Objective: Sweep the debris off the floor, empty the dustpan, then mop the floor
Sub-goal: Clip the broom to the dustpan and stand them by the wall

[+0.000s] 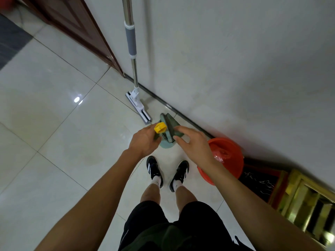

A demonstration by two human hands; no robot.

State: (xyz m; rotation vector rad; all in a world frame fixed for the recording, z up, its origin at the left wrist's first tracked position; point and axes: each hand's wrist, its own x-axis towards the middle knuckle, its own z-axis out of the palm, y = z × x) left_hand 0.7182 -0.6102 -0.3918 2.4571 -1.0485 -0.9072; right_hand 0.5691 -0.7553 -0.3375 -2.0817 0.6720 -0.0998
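Glossy tile floor [54, 142] by white wall [235, 60]; left hand [144, 140] grips, seemingly, dustpan handle [159, 128]; right hand [194, 144] open.

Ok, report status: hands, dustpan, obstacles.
Left hand grips yellow handle. Right hand touches dustpan. Mop leans on wall; red bin at right.

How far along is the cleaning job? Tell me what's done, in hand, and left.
Done: cannot confirm; no debris shows on the floor tiles. In hand: the left hand grips a yellow-capped handle by the green dustpan set, with the right hand reaching for it, beside the red bin. Left: mopping; the mop leans untouched on the wall.
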